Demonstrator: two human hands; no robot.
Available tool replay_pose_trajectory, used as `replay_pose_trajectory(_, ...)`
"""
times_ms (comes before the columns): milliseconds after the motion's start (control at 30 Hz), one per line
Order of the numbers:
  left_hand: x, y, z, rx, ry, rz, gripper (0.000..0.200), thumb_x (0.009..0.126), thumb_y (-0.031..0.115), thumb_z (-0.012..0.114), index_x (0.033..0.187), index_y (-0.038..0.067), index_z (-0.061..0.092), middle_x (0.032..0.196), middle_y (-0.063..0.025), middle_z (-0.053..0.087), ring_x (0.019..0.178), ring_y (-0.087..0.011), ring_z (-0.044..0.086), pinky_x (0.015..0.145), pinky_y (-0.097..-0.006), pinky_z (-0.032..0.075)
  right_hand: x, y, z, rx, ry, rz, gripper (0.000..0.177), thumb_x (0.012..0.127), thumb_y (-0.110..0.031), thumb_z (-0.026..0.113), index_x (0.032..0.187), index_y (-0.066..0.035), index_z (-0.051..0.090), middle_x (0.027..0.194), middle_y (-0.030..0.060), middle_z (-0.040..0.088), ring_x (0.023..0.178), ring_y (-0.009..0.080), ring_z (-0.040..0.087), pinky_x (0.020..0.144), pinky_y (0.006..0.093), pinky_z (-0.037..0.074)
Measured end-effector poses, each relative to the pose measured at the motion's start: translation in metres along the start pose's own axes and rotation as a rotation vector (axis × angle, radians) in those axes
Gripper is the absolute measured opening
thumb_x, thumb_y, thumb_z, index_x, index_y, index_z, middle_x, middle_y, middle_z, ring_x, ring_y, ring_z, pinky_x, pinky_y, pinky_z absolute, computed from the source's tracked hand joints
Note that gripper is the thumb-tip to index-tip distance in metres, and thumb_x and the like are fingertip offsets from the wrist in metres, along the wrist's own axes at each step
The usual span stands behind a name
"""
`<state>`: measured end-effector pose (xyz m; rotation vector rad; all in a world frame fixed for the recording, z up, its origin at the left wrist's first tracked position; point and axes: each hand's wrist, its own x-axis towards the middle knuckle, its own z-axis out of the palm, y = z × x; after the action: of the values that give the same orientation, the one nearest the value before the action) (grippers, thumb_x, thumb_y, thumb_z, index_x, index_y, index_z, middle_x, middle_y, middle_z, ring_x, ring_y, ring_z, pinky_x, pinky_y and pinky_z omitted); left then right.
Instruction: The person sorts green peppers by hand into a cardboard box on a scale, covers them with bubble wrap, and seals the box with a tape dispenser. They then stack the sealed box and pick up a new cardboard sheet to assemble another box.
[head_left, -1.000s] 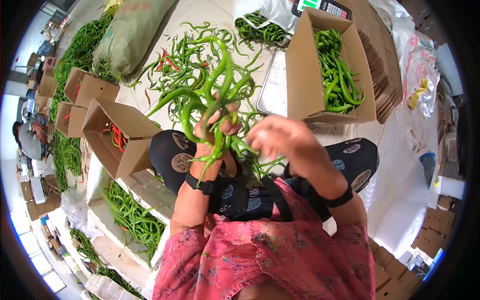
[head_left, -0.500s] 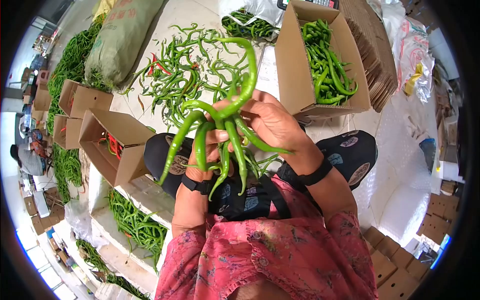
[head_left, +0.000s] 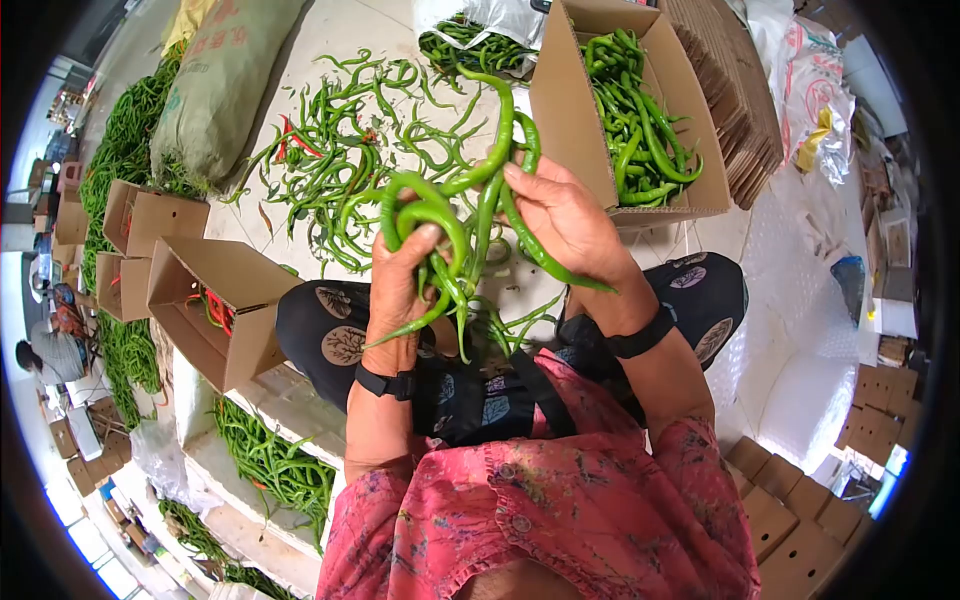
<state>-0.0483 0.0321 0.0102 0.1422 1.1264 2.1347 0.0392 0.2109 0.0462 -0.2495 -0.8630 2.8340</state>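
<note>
The long, glossy, curved green chilli peppers point(head_left: 435, 215) are above the lap, between the left hand point(head_left: 398, 275) and the right hand point(head_left: 568, 225). Left grip: closed around part of the bunch, thumb pressed over the curled peppers. Right grip: thumb and fingers together, pinched on the upper part of the bunch; the exact contact of the hidden fingers cannot be told.

Handling: use light, even pressure; thin pods may snap at the bends. Where pods cross, ease them apart along their curves rather than pulling straight. Support the drooping tips, as a loosely held pod could slip. Turn the bunch to expose hidden sides.

Beyond the hands, a loose heap of thin green peppers point(head_left: 350, 155) with a few red ones lies on the pale tiled floor point(head_left: 335, 22). To the right stands an open brown cardboard box point(head_left: 572, 120) containing green peppers; to the left, a tilted brown cardboard carton point(head_left: 230, 275) holds red peppers
</note>
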Motion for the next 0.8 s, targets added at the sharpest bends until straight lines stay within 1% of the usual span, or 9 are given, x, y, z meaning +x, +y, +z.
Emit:
replay_pose_trajectory(33, 0.003, 0.0, -0.009, -0.121, -0.057, 0.002, 0.053, 0.085, 0.007, 0.069, 0.134, 0.005, 0.048, 0.105, -0.014, 0.061, 0.07, -0.0152, 0.06, 0.06, -0.026, 0.054, -0.002, -0.003, -0.002, 0.001, 0.002, -0.001, 0.03, 0.102, -0.01, 0.048, 0.13, 0.002, 0.049, 0.122, 0.0138, 0.061, 0.117, 0.0246, 0.058, 0.1, 0.0386, 0.047)
replay_pose_trajectory(100, 0.006, 0.002, -0.015, -0.266, -0.025, 0.03, 0.05, 0.086, 0.004, 0.067, 0.133, 0.006, 0.049, 0.109, -0.0121, 0.059, 0.073, -0.0131, 0.054, 0.064, -0.0271, 0.05, -0.006, -0.009, -0.005, -0.014, 0.187, -0.064, 0.023, 0.101, -0.01, 0.051, 0.119, 0.002, 0.056, 0.111, 0.0132, 0.063, 0.106, 0.0228, 0.061, 0.093, 0.0358, 0.051)
replay_pose_trajectory(133, 0.004, 0.004, -0.016, -0.288, -0.012, 0.054, 0.046, 0.086, 0.002, 0.065, 0.13, 0.006, 0.051, 0.113, -0.0105, 0.057, 0.075, -0.0121, 0.048, 0.066, -0.028, 0.046, -0.006, -0.01, -0.008, -0.018, 0.227, -0.1, 0.024, 0.101, -0.011, 0.051, 0.121, 0.002, 0.055, 0.114, 0.0129, 0.062, 0.108, 0.0231, 0.061, 0.095, 0.0368, 0.05)
replay_pose_trajectory(233, 0.009, -0.002, -0.028, -0.421, -0.042, 0.089, 0.041, 0.088, 0.004, 0.063, 0.127, 0.005, 0.051, 0.112, -0.01, 0.057, 0.076, -0.0134, 0.049, 0.067, -0.0289, 0.046, -0.013, -0.021, -0.007, 0.046, 0.23, -0.097, 0.026, 0.101, -0.011, 0.052, 0.123, 0.002, 0.055, 0.118, 0.0129, 0.062, 0.11, 0.0233, 0.061, 0.097, 0.0371, 0.049)
replay_pose_trajectory(267, 0.01, -0.002, -0.026, -0.328, 0.047, 0.079, 0.041, 0.088, 0.005, 0.063, 0.128, 0.004, 0.051, 0.112, -0.0102, 0.057, 0.076, -0.0143, 0.05, 0.068, -0.0291, 0.045, -0.015, -0.024, -0.011, 0.066, 0.184, -0.093, 0.027, 0.1, -0.011, 0.053, 0.124, 0.001, 0.055, 0.12, 0.0135, 0.062, 0.111, 0.023, 0.06, 0.098, 0.0366, 0.048)
replay_pose_trajectory(367, 0.007, -0.001, -0.015, -0.28, 0.067, 0.095, 0.043, 0.088, 0.005, 0.063, 0.13, 0.004, 0.051, 0.112, -0.0105, 0.057, 0.077, -0.0147, 0.05, 0.067, -0.029, 0.045, -0.018, -0.034, -0.007, -0.022, 0.128, -0.164, 0.026, 0.1, -0.01, 0.053, 0.123, 0.001, 0.056, 0.12, 0.0133, 0.062, 0.111, 0.0227, 0.06, 0.099, 0.0359, 0.048)
replay_pose_trajectory(500, 0.007, -0.001, -0.018, -0.241, -0.042, 0.066, 0.047, 0.089, 0.007, 0.064, 0.134, 0.006, 0.049, 0.114, -0.0109, 0.057, 0.077, -0.0143, 0.05, 0.068, -0.0291, 0.045, -0.026, -0.052, 0.003, -0.069, 0.086, -0.226, 0.026, 0.099, -0.007, 0.055, 0.123, 0.001, 0.056, 0.118, 0.0133, 0.062, 0.11, 0.0224, 0.06, 0.1, 0.0361, 0.047)
replay_pose_trajectory(667, 0.007, -0.003, -0.013, -0.215, -0.042, 0.036, 0.046, 0.089, 0.005, 0.063, 0.132, 0.006, 0.048, 0.111, -0.0112, 0.057, 0.073, -0.0137, 0.049, 0.065, -0.0298, 0.046, -0.036, -0.074, 0.01, -0.148, 0.103, -0.28, 0.031, 0.098, -0.006, 0.056, 0.127, 0.001, 0.053, 0.117, 0.0133, 0.062, 0.109, 0.0233, 0.059, 0.099, 0.0358, 0.046)
replay_pose_trajectory(800, 0.006, -0.002, -0.004, -0.188, -0.001, 0.037, 0.044, 0.088, 0.007, 0.064, 0.129, 0.006, 0.049, 0.111, -0.0104, 0.057, 0.074, -0.0129, 0.048, 0.066, -0.0293, 0.044, -0.039, -0.099, 0.006, -0.241, 0.065, -0.338, 0.033, 0.097, -0.007, 0.057, 0.128, 0.002, 0.052, 0.118, 0.0146, 0.061, 0.112, 0.0244, 0.059, 0.1, 0.037, 0.047)
